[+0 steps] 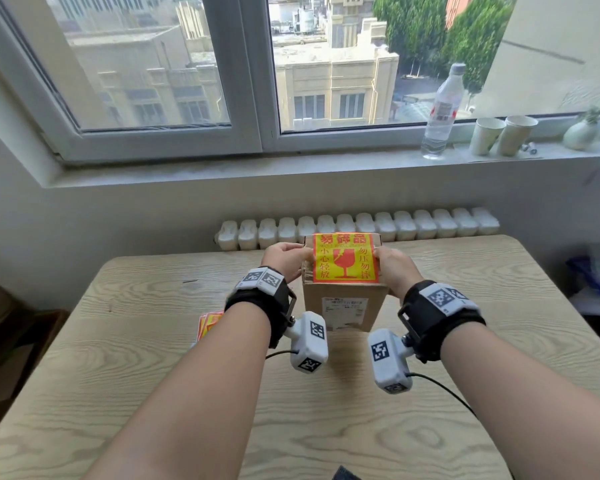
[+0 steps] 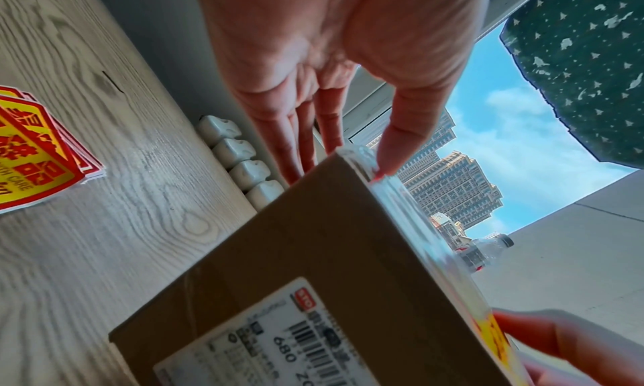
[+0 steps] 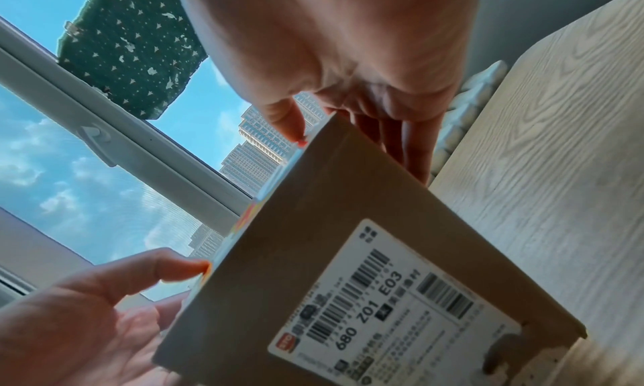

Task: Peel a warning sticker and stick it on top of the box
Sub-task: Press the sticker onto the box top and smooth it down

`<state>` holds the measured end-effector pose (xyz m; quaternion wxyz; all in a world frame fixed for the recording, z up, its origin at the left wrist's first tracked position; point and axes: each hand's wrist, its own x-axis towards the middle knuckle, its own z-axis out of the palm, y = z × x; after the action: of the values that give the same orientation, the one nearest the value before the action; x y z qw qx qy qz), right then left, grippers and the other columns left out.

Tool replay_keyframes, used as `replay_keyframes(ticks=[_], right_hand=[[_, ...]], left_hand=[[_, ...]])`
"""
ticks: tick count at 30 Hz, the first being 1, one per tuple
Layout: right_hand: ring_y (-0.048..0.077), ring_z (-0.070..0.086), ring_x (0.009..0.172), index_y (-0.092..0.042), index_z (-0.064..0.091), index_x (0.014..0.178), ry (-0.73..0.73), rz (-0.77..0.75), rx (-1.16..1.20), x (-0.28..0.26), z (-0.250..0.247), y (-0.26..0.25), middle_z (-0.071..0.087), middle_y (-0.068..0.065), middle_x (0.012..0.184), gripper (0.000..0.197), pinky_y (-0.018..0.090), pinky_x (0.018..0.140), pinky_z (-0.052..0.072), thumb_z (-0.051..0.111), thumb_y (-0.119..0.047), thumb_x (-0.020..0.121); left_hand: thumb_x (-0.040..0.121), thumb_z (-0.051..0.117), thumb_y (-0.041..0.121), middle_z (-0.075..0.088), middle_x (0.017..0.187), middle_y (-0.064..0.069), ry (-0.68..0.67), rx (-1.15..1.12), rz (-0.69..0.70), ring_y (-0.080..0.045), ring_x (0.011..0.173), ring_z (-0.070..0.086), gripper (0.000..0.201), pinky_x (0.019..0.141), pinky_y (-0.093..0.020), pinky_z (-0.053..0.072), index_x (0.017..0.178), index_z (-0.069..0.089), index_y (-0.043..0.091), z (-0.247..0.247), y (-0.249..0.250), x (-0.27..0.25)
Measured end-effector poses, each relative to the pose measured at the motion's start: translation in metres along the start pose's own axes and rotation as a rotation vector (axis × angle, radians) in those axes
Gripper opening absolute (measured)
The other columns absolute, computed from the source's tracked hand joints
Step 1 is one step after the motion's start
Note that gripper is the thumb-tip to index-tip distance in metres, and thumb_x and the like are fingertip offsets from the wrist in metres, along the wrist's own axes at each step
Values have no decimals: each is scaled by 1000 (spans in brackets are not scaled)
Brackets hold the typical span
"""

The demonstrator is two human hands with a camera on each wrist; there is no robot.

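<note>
Lying on top of the brown cardboard box (image 1: 343, 299) on the pale wood-grain table (image 1: 153, 341), the yellow-and-red warning sticker (image 1: 344, 258) is pinched at its side edges by the left hand (image 1: 284, 256) and right hand (image 1: 394, 268). From the left wrist, the thumb (image 2: 397, 144) presses the box's top edge, fingers straight beside it; a stack of spare stickers (image 2: 38, 149) lies nearby. From the right wrist, the thumb tip (image 3: 289, 124) touches the sticker's edge.

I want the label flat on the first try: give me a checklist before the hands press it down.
1. Warning sticker over the box top: ok.
2. Print faces up: ok.
3. Left hand at its left edge: ok.
4. Right hand at its right edge: ok.
5. Box stands on the table: ok.
6. Fully stuck, without bubbles: cannot tell.
</note>
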<state>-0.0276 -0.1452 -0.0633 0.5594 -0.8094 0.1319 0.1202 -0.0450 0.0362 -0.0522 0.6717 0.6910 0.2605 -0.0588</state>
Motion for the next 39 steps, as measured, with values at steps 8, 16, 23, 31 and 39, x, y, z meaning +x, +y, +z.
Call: replay_keyframes(ticks=[8,16,23,31,39], right_hand=[[19,53,79,-12,57,96,-39,-29,-76,42,13,-4,59,5,87,26,29,70,40,35,-26,99],[23,58,92,-11,61,111,-25,-11,-82,52,15,9,63,9,100,34,35,83,45,35,-30,100],[21,57,96,-9,56,127,-23,-10,-120,48,15,12,62,6,105,42,33,80,43,35,-34,100],[25,56,116,-12,48,135,48,-37,-164,31,10,8,60,9,128,46,36,92,43,37,-39,99],[25,53,122,-11,48,135,70,-109,-170,1,1,-4,58,8,133,49,38,98,40,36,-41,99]], left_hand=[[73,72,3,63,121,-14,23,33,-35,-27,114,63,47,96,-39,53,118,59,7,-1,1,41],[69,78,9,67,118,-12,-6,37,-48,-24,111,64,28,99,-39,51,86,59,20,6,-13,59],[70,77,11,67,118,-12,-7,40,-28,-26,110,65,29,99,-40,51,86,57,24,4,-19,58],[73,79,25,66,113,-5,40,157,36,-23,109,65,36,96,-43,52,103,60,19,5,-20,42],[82,70,17,63,104,-6,62,182,28,-20,96,62,37,96,-40,53,118,60,11,-3,-9,11]])
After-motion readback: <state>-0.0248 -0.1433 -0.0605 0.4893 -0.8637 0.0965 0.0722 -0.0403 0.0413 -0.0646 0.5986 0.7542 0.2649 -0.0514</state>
